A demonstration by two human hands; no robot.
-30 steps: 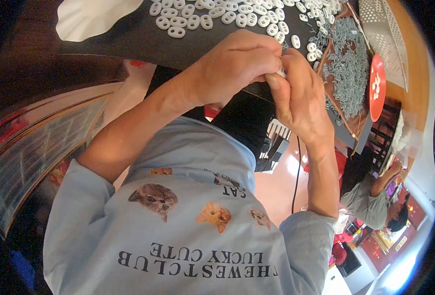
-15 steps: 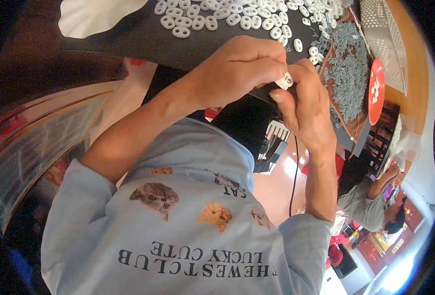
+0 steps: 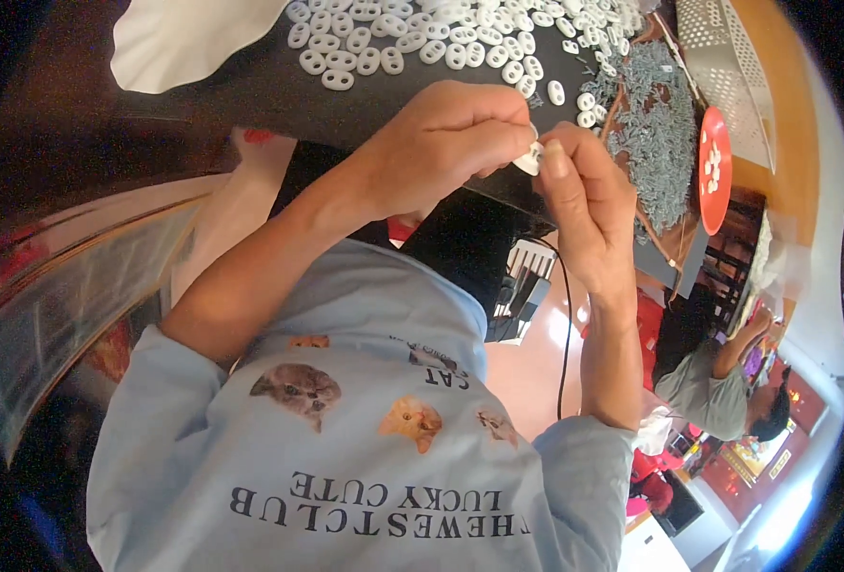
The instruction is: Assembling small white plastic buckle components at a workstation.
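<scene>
My left hand (image 3: 460,133) is closed, pinching a small white oval piece with two holes (image 3: 528,160) between thumb and forefinger. My right hand (image 3: 589,195) comes up against the other side of that piece. Its thumb and forefinger are pressed together at the edge of the oval, and whatever lies between them is hidden or too small to name. Both hands are raised over the near edge of the dark table (image 3: 222,119). Beyond them lies a spread of similar white oval pieces (image 3: 341,60), each with two holes.
To the right lies a heap of small grey screw-like parts (image 3: 665,143) on a brown sheet. A red dish (image 3: 714,181) holds several white bits, near a white perforated basket (image 3: 727,76). A white sheet (image 3: 183,43) covers the far left. Another person (image 3: 717,391) sits at the right.
My right thumb has closed in against the forefinger beside the white oval piece. Both hands have shifted slightly left, and the piece is tilted differently. The view has moved a little.
</scene>
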